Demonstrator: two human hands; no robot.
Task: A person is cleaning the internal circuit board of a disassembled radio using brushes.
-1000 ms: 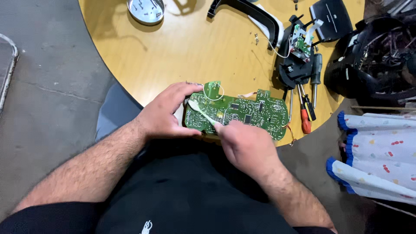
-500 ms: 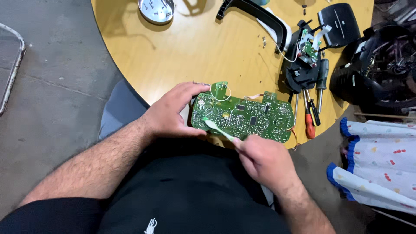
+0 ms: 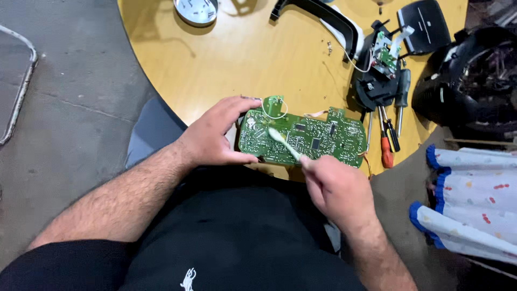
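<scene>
A person's left hand [image 3: 215, 134] grips the left end of a long green circuit board [image 3: 318, 137], held at the near edge of a round yellow wooden table [image 3: 226, 59]. The right hand [image 3: 336, 186] is closed around a pale toothbrush [image 3: 284, 143], its head resting on the board's left half. Screwdrivers [image 3: 389, 121], one red-handled, lie at the table's right edge, just beside the board's right end. A black plastic casing [image 3: 377, 81] with a small green board sits behind them. A round silver dial [image 3: 196, 11] lies at the far edge.
</scene>
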